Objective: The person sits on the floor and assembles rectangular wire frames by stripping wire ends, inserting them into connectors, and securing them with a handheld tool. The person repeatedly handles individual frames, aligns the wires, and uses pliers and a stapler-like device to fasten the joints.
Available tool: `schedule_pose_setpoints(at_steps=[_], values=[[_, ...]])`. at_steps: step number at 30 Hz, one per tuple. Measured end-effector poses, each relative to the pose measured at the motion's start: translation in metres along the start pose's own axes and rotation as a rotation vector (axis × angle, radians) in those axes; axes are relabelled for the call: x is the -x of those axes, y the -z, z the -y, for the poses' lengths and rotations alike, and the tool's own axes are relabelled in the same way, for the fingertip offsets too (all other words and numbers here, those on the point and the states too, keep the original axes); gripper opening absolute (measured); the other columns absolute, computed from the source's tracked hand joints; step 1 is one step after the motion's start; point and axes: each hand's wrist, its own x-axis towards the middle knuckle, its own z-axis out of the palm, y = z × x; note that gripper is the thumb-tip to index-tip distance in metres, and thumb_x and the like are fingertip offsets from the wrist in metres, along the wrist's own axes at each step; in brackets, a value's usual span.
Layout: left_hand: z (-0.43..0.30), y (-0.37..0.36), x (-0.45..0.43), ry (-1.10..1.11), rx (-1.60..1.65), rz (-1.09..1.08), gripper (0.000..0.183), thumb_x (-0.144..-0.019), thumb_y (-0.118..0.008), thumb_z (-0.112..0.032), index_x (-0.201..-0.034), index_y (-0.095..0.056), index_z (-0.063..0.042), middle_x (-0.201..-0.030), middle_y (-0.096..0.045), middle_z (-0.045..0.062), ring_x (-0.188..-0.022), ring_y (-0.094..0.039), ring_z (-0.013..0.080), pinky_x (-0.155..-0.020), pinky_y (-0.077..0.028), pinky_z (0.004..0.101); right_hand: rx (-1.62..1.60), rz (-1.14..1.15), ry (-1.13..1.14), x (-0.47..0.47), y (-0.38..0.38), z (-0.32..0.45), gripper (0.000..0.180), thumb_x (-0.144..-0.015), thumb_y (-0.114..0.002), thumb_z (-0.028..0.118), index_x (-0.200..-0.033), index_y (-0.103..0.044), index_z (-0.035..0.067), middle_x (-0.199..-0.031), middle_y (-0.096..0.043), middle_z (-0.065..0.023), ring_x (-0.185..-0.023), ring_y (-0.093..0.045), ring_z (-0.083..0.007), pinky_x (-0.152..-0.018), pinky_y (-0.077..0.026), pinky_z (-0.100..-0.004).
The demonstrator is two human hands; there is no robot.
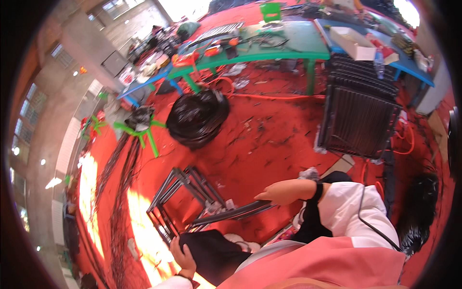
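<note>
My right hand [285, 191], in a white sleeve with a dark wristband, is closed around one end of a dark metal frame [231, 214] that lies across in front of my lap. My left hand [183, 254] has its fingers spread at the lower left, beside my dark-clad knee and close to the lower corner of a stack of dark metal frames [195, 184]. Whether its fingertips touch the stack I cannot tell. Clear plastic wrapping [213, 207] lies where the held frame meets the stack. Part of the held frame is hidden behind my knee.
A black plastic bag [196, 119] sits on the red floor [267, 144]. Beyond stands a green table [252, 57] with tools and cables. At right is a tall stack of black frames [361, 119] by a blue table [415, 70]. A green stool [144, 133] and dark strips [121, 202] are at left.
</note>
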Motion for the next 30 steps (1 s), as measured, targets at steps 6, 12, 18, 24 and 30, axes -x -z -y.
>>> schedule_pose_setpoints(at_steps=[6, 12, 18, 24, 30], values=[[-0.014, -0.005, -0.009, -0.164, -0.015, -0.174, 0.031, -0.1, -0.062, -0.021, -0.12, -0.066, 0.003, -0.12, -0.067, 0.022, -0.114, -0.062, 0.0399, -0.101, -0.046, 0.0488, 0.012, 0.02, -0.008, -0.002, 0.01, -0.013, 0.054, -0.092, -0.063, 0.008, -0.143, -0.048, -0.001, -0.119, -0.065, -0.0275, -0.11, -0.06, -0.0473, -0.093, -0.048, -0.0518], [-0.014, 0.005, -0.01, -0.181, 0.039, -0.149, 0.038, -0.1, -0.064, -0.024, -0.128, -0.064, 0.002, -0.126, -0.065, 0.025, -0.122, -0.059, 0.0434, -0.109, -0.043, 0.0521, 0.017, 0.014, 0.0, -0.012, 0.004, -0.019, 0.053, -0.091, -0.067, 0.008, -0.14, -0.05, 0.0, -0.115, -0.065, -0.0259, -0.108, -0.06, -0.0466, -0.092, -0.046, -0.0528], [0.016, -0.006, -0.002, -0.136, 0.036, -0.101, 0.042, -0.1, -0.062, -0.025, -0.132, -0.061, 0.002, -0.131, -0.062, 0.024, -0.126, -0.056, 0.0432, -0.111, -0.041, 0.0502, 0.006, -0.048, 0.043, -0.013, 0.002, -0.025, 0.052, -0.089, -0.067, 0.012, -0.138, -0.053, 0.006, -0.108, -0.068, -0.0222, -0.101, -0.064, -0.0445, -0.086, -0.048, -0.0529], [0.032, -0.016, -0.004, -0.113, 0.026, -0.08, 0.045, -0.1, -0.06, -0.025, -0.137, -0.057, 0.001, -0.137, -0.059, 0.024, -0.129, -0.053, 0.0429, -0.113, -0.039, 0.0483, 0.019, -0.015, 0.08, -0.013, 0.006, -0.021, 0.056, -0.089, -0.068, 0.008, -0.142, -0.048, 0.002, -0.11, -0.067, -0.0257, -0.103, -0.062, -0.0483, -0.087, -0.047, -0.0543], [0.01, -0.002, -0.008, -0.104, -0.007, -0.041, 0.045, -0.101, -0.059, -0.025, -0.137, -0.057, 0.001, -0.136, -0.059, 0.025, -0.129, -0.053, 0.0432, -0.113, -0.039, 0.0485, 0.019, -0.021, 0.08, -0.012, 0.003, -0.02, 0.054, -0.09, -0.067, 0.008, -0.14, -0.049, 0.002, -0.108, -0.066, -0.0267, -0.102, -0.061, -0.049, -0.086, -0.047, -0.0548]])
